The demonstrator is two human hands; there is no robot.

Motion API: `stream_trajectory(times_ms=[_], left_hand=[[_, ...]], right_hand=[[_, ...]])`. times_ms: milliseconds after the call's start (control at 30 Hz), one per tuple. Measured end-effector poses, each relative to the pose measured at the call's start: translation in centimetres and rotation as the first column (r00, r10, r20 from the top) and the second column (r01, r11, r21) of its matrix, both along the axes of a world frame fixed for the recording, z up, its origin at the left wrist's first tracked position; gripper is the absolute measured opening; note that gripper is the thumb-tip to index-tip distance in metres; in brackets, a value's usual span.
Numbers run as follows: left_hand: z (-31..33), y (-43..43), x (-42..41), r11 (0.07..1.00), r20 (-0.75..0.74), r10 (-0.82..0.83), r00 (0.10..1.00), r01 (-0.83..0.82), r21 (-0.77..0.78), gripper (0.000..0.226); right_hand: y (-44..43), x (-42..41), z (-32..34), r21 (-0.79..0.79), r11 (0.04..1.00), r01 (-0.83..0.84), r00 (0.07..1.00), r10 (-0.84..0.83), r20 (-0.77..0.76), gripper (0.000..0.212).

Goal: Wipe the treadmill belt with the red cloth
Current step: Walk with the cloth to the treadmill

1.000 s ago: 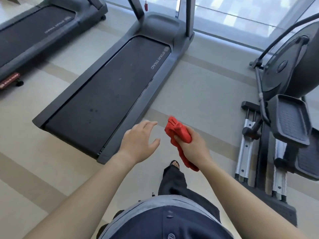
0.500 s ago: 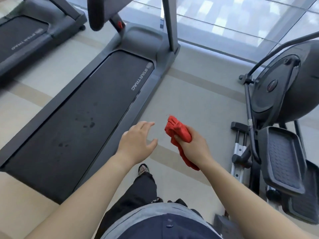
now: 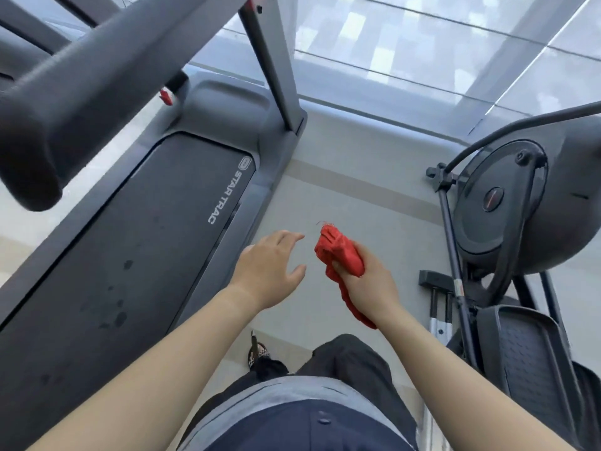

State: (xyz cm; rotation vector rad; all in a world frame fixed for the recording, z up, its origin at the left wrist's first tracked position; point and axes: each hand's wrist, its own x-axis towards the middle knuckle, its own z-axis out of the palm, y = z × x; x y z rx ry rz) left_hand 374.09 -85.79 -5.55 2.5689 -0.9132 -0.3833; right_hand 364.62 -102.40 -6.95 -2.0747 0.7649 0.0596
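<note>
Approach step, wiping not started. My right hand (image 3: 367,281) grips the red cloth (image 3: 341,255), bunched in the fist with one tail hanging below the wrist. The cloth is in the air over the floor (image 3: 341,190), just right of the treadmill's side rail (image 3: 265,190), and isn't touching the belt. My left hand (image 3: 266,275) is empty, fingers spread and relaxed, hovering near the rail edge beside the cloth, the two apart. The treadmill belt (image 3: 130,255) lies to my left, dark, with several darker spots (image 3: 120,317) in the near half. They're probably the dirt to go after, but I can't tell if they're wet or dry. I stand on the floor between the treadmill and an elliptical (image 3: 507,206) on my right. A handrail (image 3: 65,92) juts across the upper left above the belt, blurred and close to the camera. Next move, as I judge it: crouch, swing the right hand left over the rail, land the cloth on the belt and stroke along it. That calls for loosening the wad so more fabric makes contact, and for ducking clear of the handrail. The left hand could brace on the rail. Risk: the belt may roll under pressure, so light strokes.
</note>
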Motion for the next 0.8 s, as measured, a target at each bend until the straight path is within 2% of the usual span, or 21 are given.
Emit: stream_trajectory(times_ms=[133, 233, 500, 633, 800], left_hand=[[-0.9, -2.0, 3.8, 0.996, -0.012, 0.08, 0.997, -0.08, 0.047, 0.054], [-1.8, -3.8, 6.3, 0.973, -0.007, 0.213, 0.977, -0.212, 0.09, 0.055], [-1.8, -10.7, 10.8, 0.843, -0.027, 0.536, 0.844, -0.533, 0.071, 0.056], [-2.1, -10.9, 12.3, 0.785, -0.049, 0.617, 0.785, -0.611, 0.1, 0.054], [-3.1, -9.1, 16.7, 0.763, -0.013, 0.642, 0.766, -0.637, 0.111, 0.053]], right_hand=[[-3.6, 5.9, -0.9, 0.021, 0.997, -0.072, 0.997, 0.072, -0.012, 0.035], [-6.4, 10.8, -1.6, 0.054, 0.977, -0.205, 0.978, 0.206, -0.029, 0.035], [-13.3, 21.5, -2.1, -0.013, 0.814, -0.581, 0.811, 0.577, -0.099, 0.042], [-14.0, 25.5, -2.7, -0.064, 0.744, -0.665, 0.746, 0.656, -0.117, 0.044], [-12.4, 30.4, -4.5, -0.074, 0.709, -0.701, 0.713, 0.694, -0.104, 0.047]])
